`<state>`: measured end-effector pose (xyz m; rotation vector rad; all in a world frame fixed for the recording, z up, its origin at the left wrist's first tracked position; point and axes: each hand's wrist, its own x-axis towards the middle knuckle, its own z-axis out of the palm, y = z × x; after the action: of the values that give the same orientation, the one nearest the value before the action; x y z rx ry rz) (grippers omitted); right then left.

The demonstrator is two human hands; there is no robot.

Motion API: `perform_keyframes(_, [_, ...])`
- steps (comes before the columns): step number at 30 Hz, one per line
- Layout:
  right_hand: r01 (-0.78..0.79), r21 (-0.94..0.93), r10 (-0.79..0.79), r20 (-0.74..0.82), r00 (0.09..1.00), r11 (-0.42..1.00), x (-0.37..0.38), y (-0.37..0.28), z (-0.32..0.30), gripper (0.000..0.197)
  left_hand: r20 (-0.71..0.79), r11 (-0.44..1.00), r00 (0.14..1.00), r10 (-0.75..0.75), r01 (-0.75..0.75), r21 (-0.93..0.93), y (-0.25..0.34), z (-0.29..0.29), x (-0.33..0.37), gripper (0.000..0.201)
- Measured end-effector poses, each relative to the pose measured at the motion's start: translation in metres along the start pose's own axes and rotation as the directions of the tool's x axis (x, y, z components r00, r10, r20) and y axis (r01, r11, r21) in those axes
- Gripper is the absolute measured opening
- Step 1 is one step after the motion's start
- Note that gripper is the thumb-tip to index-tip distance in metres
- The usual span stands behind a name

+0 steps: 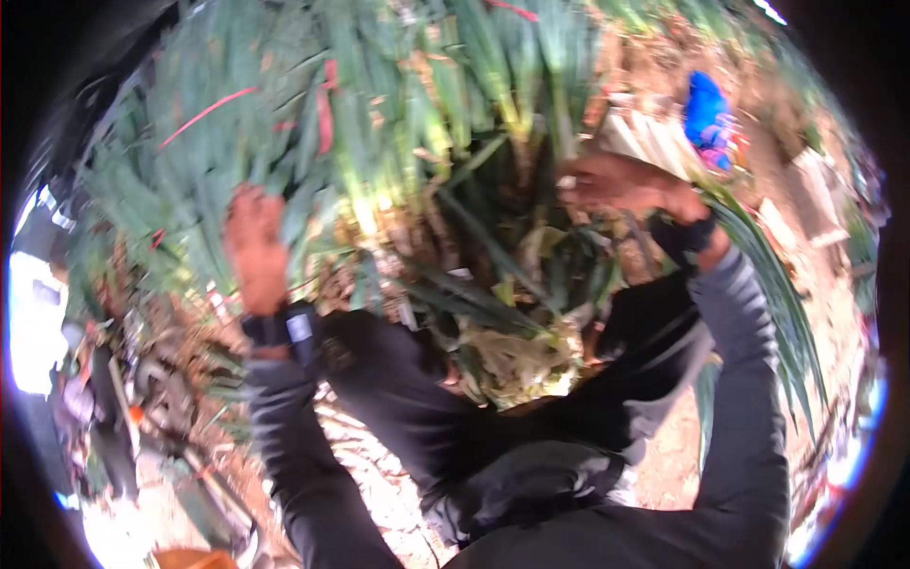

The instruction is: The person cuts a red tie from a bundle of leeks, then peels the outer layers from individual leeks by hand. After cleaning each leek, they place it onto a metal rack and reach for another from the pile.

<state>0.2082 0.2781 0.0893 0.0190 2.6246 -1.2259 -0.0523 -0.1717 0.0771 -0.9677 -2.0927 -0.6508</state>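
A broad heap of leeks (398, 114), with long green leaves and pale lower stems, fills the far side. At the heap's left part, my left hand (256, 248) reaches over the leaves, its fingers apparently outstretched but blurred. My right hand (627, 184) points inward at the heap's right edge, fingers extended and smeared by motion; I see nothing gripped in it. Beside and partly under that wrist lie leeks with white stalks (649, 137), their green leaves (773, 299) trailing toward me past my right forearm. Loose dark leaves (483, 308) lie between my knees.
Red ties (326, 119) show among the leeks. A bright blue bundle (706, 112) lies on the bare soil at the far right, near a pale flat piece (817, 199). Clutter and an orange object (194, 559) are at the lower left. My bent legs (403, 389) frame the near middle.
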Motion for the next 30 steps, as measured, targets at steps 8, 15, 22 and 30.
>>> perform_keyframes(8, [-0.053, 0.13, 0.052, 0.011, 0.999, 0.99, 0.001, 0.012, 0.009, 0.045, 0.383, -0.093, 0.518, -0.765, 0.499, -0.861, 0.055, 0.025, 0.038, 0.023])
perform_keyframes(15, [-0.055, 0.364, 0.024, 0.088, 0.996, 0.93, 0.008, 0.018, 0.01, 0.048, 0.288, 0.079, 0.57, -0.769, 0.532, -0.843, 0.059, 0.013, 0.044, 0.022])
perform_keyframes(22, [-0.022, 0.518, -0.044, 0.115, 0.992, 0.855, -0.005, 0.031, 0.006, 0.045, 0.211, 0.258, 0.703, -0.679, 0.498, -0.828, 0.08, 0.012, 0.052, 0.023])
perform_keyframes(30, [-0.144, 0.216, 0.139, 0.04, 0.99, 0.966, -0.005, 0.012, 0.016, 0.042, 0.225, 0.448, 0.872, -0.434, 0.426, -0.786, 0.138, -0.026, 0.054, 0.023])
